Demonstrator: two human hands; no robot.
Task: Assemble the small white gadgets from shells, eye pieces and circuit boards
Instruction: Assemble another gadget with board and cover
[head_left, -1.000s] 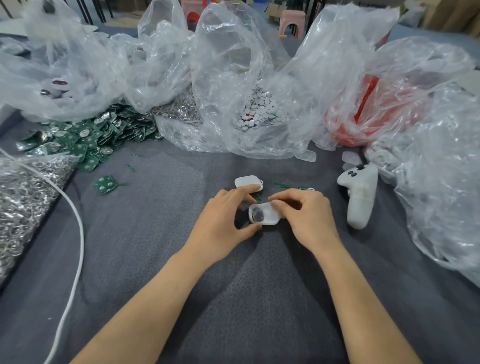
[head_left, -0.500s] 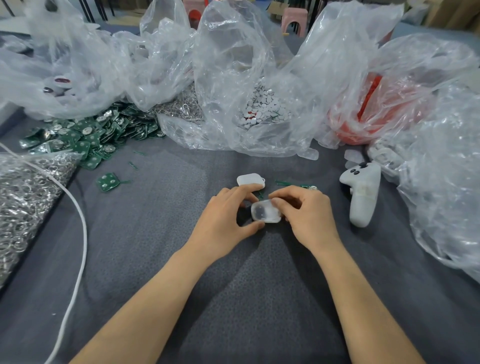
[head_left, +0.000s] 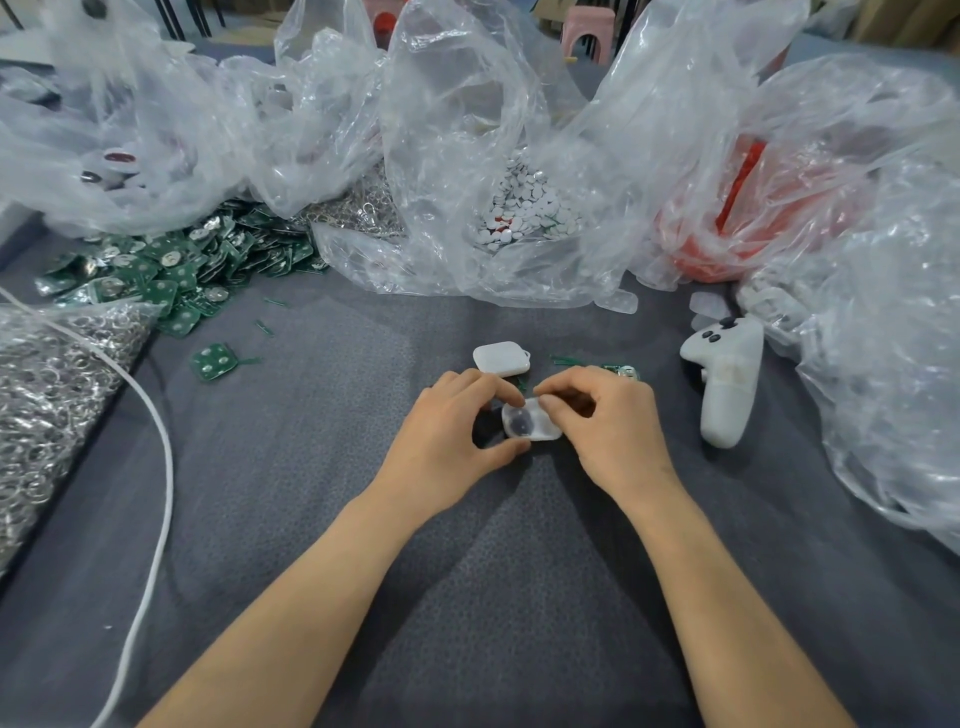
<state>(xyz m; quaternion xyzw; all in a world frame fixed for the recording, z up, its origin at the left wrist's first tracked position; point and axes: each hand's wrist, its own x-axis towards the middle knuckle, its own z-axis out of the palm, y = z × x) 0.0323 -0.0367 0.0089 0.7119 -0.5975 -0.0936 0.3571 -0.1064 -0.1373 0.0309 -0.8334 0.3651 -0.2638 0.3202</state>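
Note:
A small white shell (head_left: 530, 423) with a dark round eye piece showing in it sits between my two hands at the table's centre. My left hand (head_left: 447, 441) pinches its left side with thumb and fingers. My right hand (head_left: 608, 426) grips its right side, fingertips on top. Just beyond them lies a second white shell (head_left: 501, 358). A green circuit board (head_left: 621, 371) peeks out behind my right hand. Another loose board (head_left: 214, 361) lies to the left. A heap of green boards (head_left: 166, 270) spreads at the back left.
Clear plastic bags (head_left: 467, 130) of parts crowd the back; one holds white discs (head_left: 524, 208), another red pieces (head_left: 727, 228). A bag of metal rings (head_left: 47, 384) and a white cable (head_left: 161, 467) lie left. A white controller (head_left: 727, 379) lies right beside another bag (head_left: 893, 338).
The shell turned slightly in my fingers, so the dark eye piece shows again. Both hands stayed in the same spot.

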